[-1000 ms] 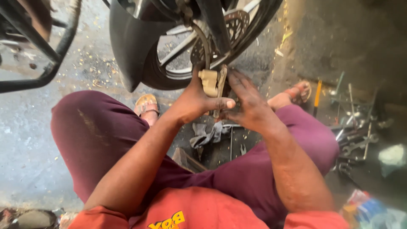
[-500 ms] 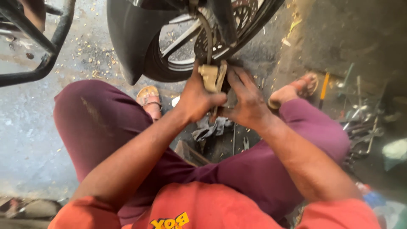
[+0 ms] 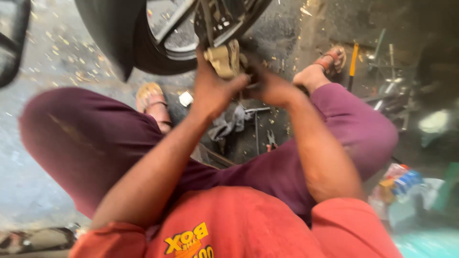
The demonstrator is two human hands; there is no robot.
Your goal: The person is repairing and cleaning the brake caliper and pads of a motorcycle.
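Note:
A gold-coloured brake caliper (image 3: 224, 58) hangs below a motorcycle wheel (image 3: 158, 38) at the top of the head view. My left hand (image 3: 213, 93) grips the caliper from the left, thumb across its lower edge. My right hand (image 3: 270, 86) closes on the caliper's right side, its fingers dark with grease and partly hidden behind the part. A hose (image 3: 206, 21) runs up from the caliper toward the wheel hub. The picture is blurred by motion.
I squat with maroon-trousered knees spread and sandalled feet (image 3: 152, 98) on the oily ground. A grey rag (image 3: 229, 122) and pliers (image 3: 271, 139) lie between my legs. Loose tools, among them a yellow-handled screwdriver (image 3: 353, 64), lie at the right. Another bike's frame (image 3: 12, 52) stands at left.
The view has shifted so the wheel and caliper sit higher in the picture. Both hands stay closed on the caliper, and the right hand has turned further behind it.

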